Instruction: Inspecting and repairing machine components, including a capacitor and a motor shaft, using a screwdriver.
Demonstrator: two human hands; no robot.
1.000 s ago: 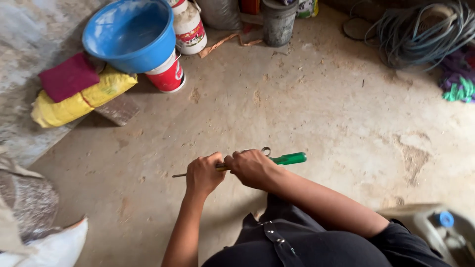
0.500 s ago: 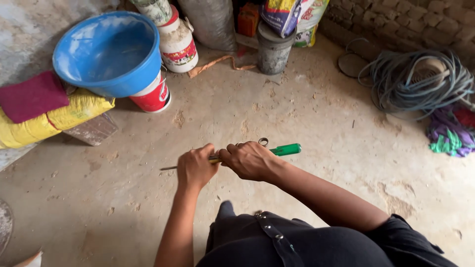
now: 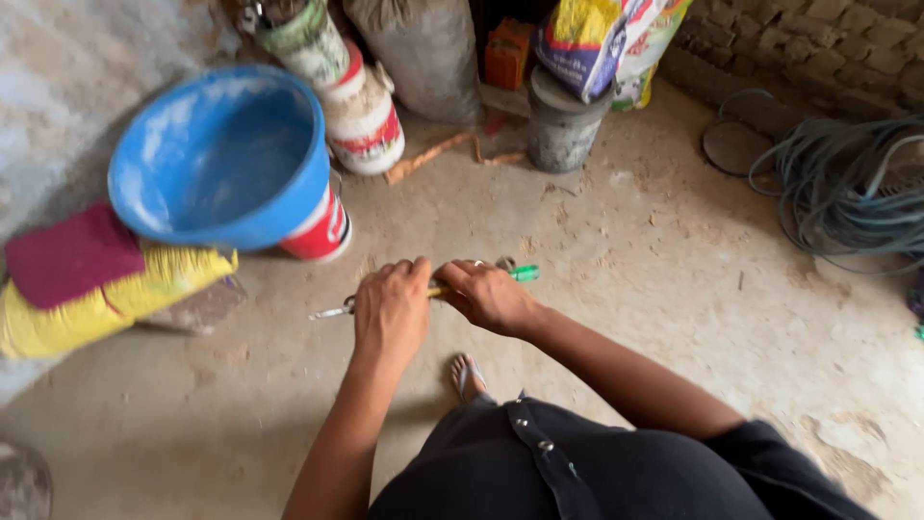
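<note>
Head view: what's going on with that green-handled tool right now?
A person standing on a dusty concrete floor grips a slim green-handled tool in both hands. The left hand wraps the metal shaft, whose tip sticks out to the left; the right hand closes over the handle end. A blue basin rests on a red-and-white bucket nearby.

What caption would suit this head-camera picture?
Both hands, left hand and right hand, grip a thin green-handled metal tool above a dusty concrete floor.
</note>
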